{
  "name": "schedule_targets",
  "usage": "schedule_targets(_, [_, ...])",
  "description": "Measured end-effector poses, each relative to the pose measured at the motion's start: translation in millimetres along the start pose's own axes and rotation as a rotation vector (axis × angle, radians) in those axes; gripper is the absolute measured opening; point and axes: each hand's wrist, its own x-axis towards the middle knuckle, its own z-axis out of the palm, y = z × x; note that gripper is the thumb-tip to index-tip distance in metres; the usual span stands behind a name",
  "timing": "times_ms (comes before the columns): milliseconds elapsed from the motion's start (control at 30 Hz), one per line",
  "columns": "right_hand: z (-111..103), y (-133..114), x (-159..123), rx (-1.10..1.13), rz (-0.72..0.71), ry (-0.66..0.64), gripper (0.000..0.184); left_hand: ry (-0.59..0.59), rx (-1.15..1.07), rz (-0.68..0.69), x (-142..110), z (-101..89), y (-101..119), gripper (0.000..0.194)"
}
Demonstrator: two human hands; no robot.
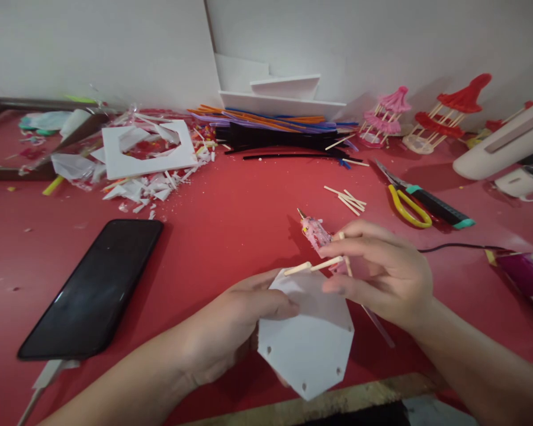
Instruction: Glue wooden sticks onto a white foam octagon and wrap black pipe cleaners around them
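My left hand (253, 319) grips a white foam board piece (311, 337) cut as a polygon, its thumb lying on the top face. Small holes show near several of the board's corners. Short wooden sticks (298, 269) stand at its far edge. The fingers of my right hand (377, 266) are closed around a pale wooden stick (328, 264) at that same edge; whether its end sits in a hole I cannot tell. Just beyond the right fingertips lies a pink glue gun (315, 232) with a metal tip, partly hidden by the hand.
A black phone (93, 290) with a cable lies left. Loose sticks (349, 200), yellow-handled scissors (406, 204) and a cutter knife (442, 206) lie to the right. Foam scraps (146, 189), a cut-out board (115, 160), pipe cleaners (284, 127) and small pink (384, 118) and red models (448, 115) stand behind.
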Motion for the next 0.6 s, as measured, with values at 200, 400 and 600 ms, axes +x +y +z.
schedule_targets(200, [-9.0,7.0,-4.4,-0.022,-0.005,0.124,0.030,0.102,0.005,0.077,-1.5,-0.9,2.6,0.038])
schedule_targets(400, [-6.9,1.2,-5.8,0.003,-0.092,0.114,0.025,0.140,0.244,0.263,-3.7,-2.6,-3.2,0.041])
schedule_targets(600, [-4.8,2.5,-7.3,0.076,-0.180,0.058,0.030,0.060,0.281,0.297,-7.5,-1.5,-8.0,0.037])
